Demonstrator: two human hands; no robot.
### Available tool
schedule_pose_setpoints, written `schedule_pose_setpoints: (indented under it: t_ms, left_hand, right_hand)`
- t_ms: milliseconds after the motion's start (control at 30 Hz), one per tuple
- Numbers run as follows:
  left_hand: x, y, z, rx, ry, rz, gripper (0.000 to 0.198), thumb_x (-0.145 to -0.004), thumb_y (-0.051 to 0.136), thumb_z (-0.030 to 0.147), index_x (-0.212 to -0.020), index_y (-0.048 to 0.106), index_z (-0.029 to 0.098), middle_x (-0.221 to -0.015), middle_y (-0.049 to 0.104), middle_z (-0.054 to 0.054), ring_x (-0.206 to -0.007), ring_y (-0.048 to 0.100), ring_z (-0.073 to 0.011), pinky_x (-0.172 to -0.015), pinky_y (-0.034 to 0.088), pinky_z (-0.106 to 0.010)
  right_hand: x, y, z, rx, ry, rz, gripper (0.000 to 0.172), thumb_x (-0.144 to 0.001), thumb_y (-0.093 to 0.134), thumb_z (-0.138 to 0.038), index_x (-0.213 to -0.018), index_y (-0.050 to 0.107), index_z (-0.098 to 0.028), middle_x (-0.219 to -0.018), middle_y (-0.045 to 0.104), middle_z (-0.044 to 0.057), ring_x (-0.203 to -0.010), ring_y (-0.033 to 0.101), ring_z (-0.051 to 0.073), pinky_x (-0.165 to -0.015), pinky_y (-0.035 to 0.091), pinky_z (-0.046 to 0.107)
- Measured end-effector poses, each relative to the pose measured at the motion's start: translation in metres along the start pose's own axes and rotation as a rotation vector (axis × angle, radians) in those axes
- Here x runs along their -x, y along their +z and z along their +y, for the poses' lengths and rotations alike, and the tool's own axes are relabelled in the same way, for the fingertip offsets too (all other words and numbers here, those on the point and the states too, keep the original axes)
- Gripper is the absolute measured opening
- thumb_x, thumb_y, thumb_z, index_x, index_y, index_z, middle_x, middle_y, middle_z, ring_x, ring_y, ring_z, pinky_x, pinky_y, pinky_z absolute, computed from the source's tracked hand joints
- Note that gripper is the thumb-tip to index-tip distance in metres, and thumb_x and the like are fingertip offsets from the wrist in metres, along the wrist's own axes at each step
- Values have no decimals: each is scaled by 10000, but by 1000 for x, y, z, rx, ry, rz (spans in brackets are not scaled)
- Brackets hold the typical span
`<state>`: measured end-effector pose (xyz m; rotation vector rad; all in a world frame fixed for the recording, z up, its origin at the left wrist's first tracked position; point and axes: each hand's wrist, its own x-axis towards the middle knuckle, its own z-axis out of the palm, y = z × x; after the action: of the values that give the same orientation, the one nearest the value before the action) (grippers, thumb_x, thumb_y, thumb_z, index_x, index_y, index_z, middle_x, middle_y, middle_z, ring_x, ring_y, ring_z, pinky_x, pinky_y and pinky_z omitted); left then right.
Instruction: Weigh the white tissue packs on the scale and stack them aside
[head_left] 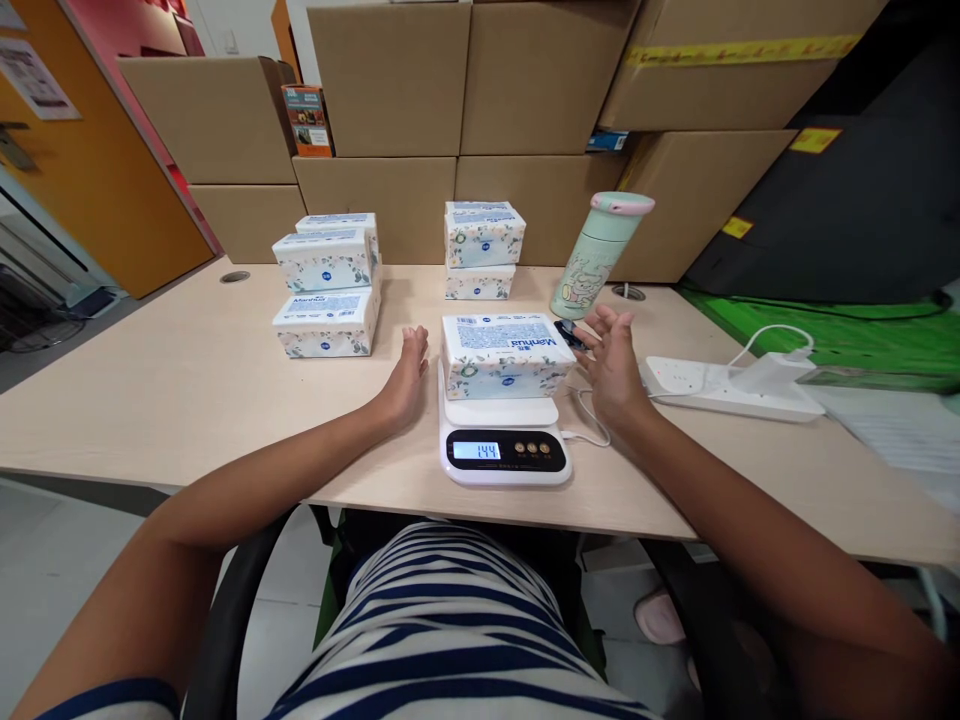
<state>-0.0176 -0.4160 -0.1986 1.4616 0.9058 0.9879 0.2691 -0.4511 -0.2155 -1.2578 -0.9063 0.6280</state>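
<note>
A white floral tissue pack point(506, 375) lies flat on the platform of a white scale point(506, 477), whose display is lit with digits. Both hands are released, with nothing in their grasp: the left hand point(409, 385) is just beside the pack's left end, its fingers raised, and the right hand point(616, 370) is spread near the right end, beside a small dark object point(568, 333); whether its fingertips touch either is unclear. A white cable point(592, 437) runs from the scale's right side. Farther back on the bench point(187, 390) stand a left stack point(324, 328) and a middle stack point(484, 245) of similar packs, a green bottle point(592, 265) and, to the right, a power strip point(694, 380). Cardboard boxes point(390, 80) rise behind.
</note>
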Motion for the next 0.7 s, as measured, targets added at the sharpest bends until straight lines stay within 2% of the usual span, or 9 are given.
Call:
schedule_pose_setpoints:
  t_ms: [300,400,500,567,633,700]
  left_hand:
    - [4,3,5,-19,14,27,999,-998,78,882,-1802,153,293,-1900,127,-50,-1757,74,-299,-1414,185,-479]
    - [7,3,9,7,19,114,963,-1020,54,848,-1808,69,294,-1903,89,-49,-1757,124,-287,-1415,212,-472]
    - [7,-3,18,25,112,205,913,-1026,55,847,-1801,48,363,-1906,43,0,-1755,156,-268,-1414,239,-456]
    - [7,-9,24,26,157,225,922,-1029,65,849,-1802,36,349,-1906,10,-6,-1757,148,-254,-1415,237,-434]
    - [7,-13,29,28,181,243,938,-1025,60,851,-1805,16,333,-1906,-2,-16,-1760,129,-255,-1418,227,-440]
    - [10,-14,30,23,188,261,920,-1011,39,863,-1799,12,389,-1904,-14,24,-1762,89,-273,-1421,214,-489]
  right_hand:
    - [1,-1,2,12,31,11,824,-945,266,-953,-1513,534,-419,-1693,537,45,-1603,487,280,-1302,408,582]
    - [-4,-3,10,20,75,45,845,-942,246,-954,-1487,553,-387,-1648,576,67,-1591,505,287,-1324,383,602]
    - [-8,-2,15,19,109,69,875,-935,236,-958,-1477,568,-357,-1622,602,89,-1600,499,291,-1361,331,613]
    - [-8,1,14,19,123,83,901,-932,243,-961,-1501,561,-340,-1665,570,101,-1634,457,287,-1382,293,608]
    - [-3,5,11,5,132,89,934,-929,257,-961,-1561,522,-327,-1752,476,99,-1682,380,273,-1395,263,590]
    - [8,9,5,-18,133,42,962,-925,257,-968,-1623,475,-343,-1816,383,73,-1712,309,271,-1391,273,591]
